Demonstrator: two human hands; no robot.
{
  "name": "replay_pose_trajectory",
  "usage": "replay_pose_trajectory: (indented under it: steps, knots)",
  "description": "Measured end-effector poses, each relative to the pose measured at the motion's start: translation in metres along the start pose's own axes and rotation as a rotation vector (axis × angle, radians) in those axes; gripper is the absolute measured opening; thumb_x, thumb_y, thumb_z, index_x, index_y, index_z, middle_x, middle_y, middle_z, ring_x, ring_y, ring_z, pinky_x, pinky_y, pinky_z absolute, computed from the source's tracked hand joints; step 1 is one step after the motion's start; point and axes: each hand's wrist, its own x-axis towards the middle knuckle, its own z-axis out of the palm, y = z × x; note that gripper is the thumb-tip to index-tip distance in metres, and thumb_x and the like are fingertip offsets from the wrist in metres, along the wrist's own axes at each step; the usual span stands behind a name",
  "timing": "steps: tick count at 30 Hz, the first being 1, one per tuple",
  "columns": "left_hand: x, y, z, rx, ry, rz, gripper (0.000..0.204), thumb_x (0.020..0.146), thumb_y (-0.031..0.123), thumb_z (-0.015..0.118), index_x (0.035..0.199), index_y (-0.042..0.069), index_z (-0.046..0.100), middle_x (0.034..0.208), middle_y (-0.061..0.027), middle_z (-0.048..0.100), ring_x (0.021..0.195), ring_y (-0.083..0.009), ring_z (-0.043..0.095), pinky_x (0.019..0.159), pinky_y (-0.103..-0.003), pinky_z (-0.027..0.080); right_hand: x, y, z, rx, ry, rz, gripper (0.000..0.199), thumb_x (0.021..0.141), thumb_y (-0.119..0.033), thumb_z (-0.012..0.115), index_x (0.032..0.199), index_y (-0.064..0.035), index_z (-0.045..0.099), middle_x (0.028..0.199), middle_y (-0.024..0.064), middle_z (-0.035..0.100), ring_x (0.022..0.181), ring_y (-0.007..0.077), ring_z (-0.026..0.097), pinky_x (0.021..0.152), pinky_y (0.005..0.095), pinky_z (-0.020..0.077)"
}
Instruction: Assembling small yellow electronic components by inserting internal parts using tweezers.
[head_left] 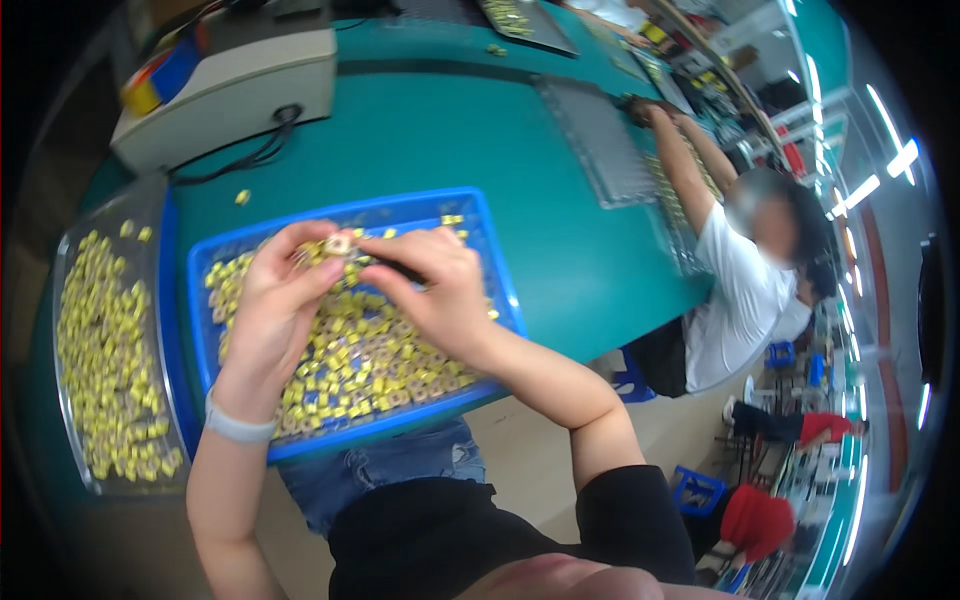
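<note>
My left hand (280, 290), palm turned inward, pinches a small pale-and-yellow part (339, 243), apparently a wound coil, between thumb and fingers. Facing it, my right hand (440, 285) is closed around a slim dark tool (400, 268). Its kind is mostly hidden by the fingers, which are close beside the part. Both hands are over a blue tray (510, 300) heaped with many loose yellow parts (350, 350) of similar size. A pale band (238, 428) circles my left wrist.
To the left, a clear-edged tray (150, 205) holds more yellow parts. One loose part (243, 197) lies on the green table (430, 130). A beige machine (240, 100) with black cables stands behind. Grey flat trays (597, 140) and a seated co-worker (745, 300) are to the right.
</note>
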Motion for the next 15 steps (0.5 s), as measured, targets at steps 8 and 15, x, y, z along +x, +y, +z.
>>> replay_pose_trajectory:
  steps: [8,15]
  knots:
    - [0.0026,0.0013,0.0071,-0.087,-0.121,-0.036,0.026,0.088,-0.006,0.067,0.111,0.003,0.06,0.114,-0.0081,0.063,0.109,-0.0165,0.061,0.096,-0.028,0.05,-0.0031,-0.0003,-0.0045,0.003,0.031,0.059,0.034,0.075,-0.001,0.081,0.108,-0.0022,0.073,0.094,0.0093,0.073,0.081,0.0175,0.061,0.072,0.0288,0.048]
    - [-0.0014,0.0028,0.0053,-0.027,-0.111,-0.003,0.022,0.087,-0.006,0.067,0.107,0.002,0.061,0.113,-0.0083,0.063,0.107,-0.0151,0.062,0.094,-0.027,0.051,-0.0024,-0.0028,-0.0016,-0.016,0.002,0.041,0.032,0.077,-0.001,0.08,0.108,-0.0026,0.074,0.087,0.0067,0.072,0.078,0.0156,0.059,0.072,0.0276,0.0452]
